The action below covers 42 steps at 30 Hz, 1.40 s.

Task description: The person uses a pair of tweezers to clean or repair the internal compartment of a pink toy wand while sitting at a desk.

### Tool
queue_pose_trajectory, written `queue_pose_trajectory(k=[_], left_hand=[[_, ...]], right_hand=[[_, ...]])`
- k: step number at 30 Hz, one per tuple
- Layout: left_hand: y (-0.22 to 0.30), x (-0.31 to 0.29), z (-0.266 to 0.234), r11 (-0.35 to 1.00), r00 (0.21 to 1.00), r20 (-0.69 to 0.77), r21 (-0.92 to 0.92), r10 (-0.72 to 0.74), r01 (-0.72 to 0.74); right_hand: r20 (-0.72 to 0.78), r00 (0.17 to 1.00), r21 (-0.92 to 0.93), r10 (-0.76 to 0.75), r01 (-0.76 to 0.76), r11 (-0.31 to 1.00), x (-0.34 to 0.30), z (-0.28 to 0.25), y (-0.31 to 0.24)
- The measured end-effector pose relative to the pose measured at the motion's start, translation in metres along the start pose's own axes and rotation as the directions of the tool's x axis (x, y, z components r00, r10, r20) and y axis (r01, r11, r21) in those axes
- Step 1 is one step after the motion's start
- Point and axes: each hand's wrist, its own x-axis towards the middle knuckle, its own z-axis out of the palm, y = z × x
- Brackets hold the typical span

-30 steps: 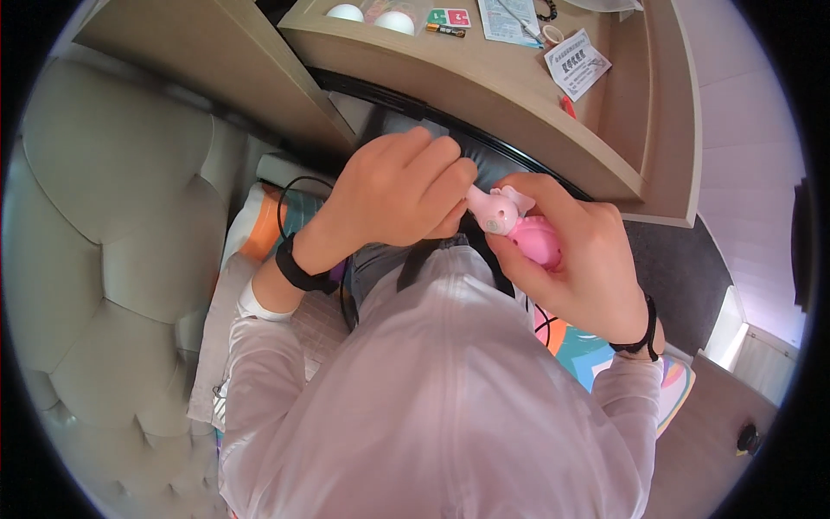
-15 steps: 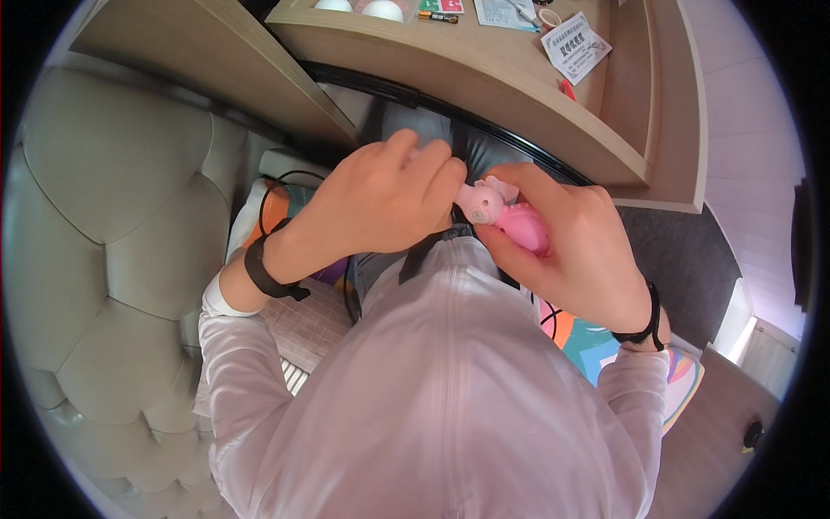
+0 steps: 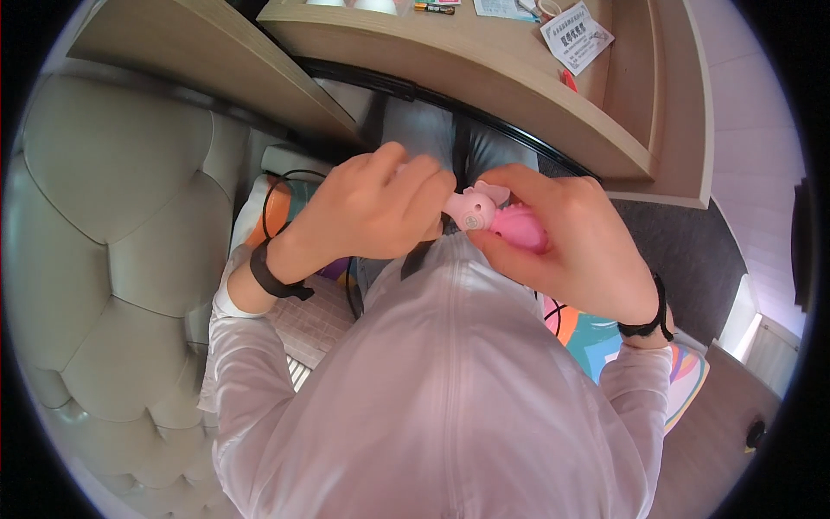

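Observation:
Close in front of my body, both hands are on one small pink plastic toy [image 3: 522,228]. Its darker pink part is rounded with a scalloped edge, and a paler pink part with a small round hole and a round mark adjoins it. My right hand [image 3: 581,238] grips the darker part between thumb and fingers. The fingers of my left hand [image 3: 380,206] are curled closed at the pale end, hiding where it finishes. Both wrists wear black bands.
An open wooden drawer [image 3: 484,73] lies just beyond my hands. It holds white rounded items [image 3: 375,5], a battery-like cylinder [image 3: 434,9], a printed paper [image 3: 577,39] and a small red item [image 3: 568,80]. A tufted grey backrest [image 3: 112,259] stands at left, and a dark cable [image 3: 281,177] loops beside my left forearm.
My hands and the pink toy have shifted very slightly, the toy a little to the left. The grip of both hands looks the same. The drawer sits slightly higher in view.

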Motion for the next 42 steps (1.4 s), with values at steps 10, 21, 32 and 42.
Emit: queue_pose_trajectory(k=[10, 21, 32, 42], left_hand=[[-0.004, 0.002, 0.000, 0.994, 0.996, -0.061, -0.099, -0.060, 0.054], [0.001, 0.005, -0.007, 0.989, 0.991, 0.098, -0.108, -0.091, 0.101], [0.002, 0.003, -0.018, 0.539, 0.897, 0.138, -0.757, -0.419, 0.368], [0.045, 0.025, 0.013, -0.349, 0.825, 0.307, -0.926, -0.473, 0.145]], right_hand=[[-0.051, 0.997, -0.023, -0.058, 0.056, 0.998, -0.006, 0.001, 0.001], [-0.103, 0.992, -0.060, -0.079, 0.073, 0.996, -0.008, 0.005, -0.002], [-0.093, 0.995, 0.325, -0.036, 0.065, 0.943, -0.008, 0.008, 0.007], [-0.340, 0.913, 0.205, -0.226, 0.307, 0.929, -0.008, 0.024, 0.023]])
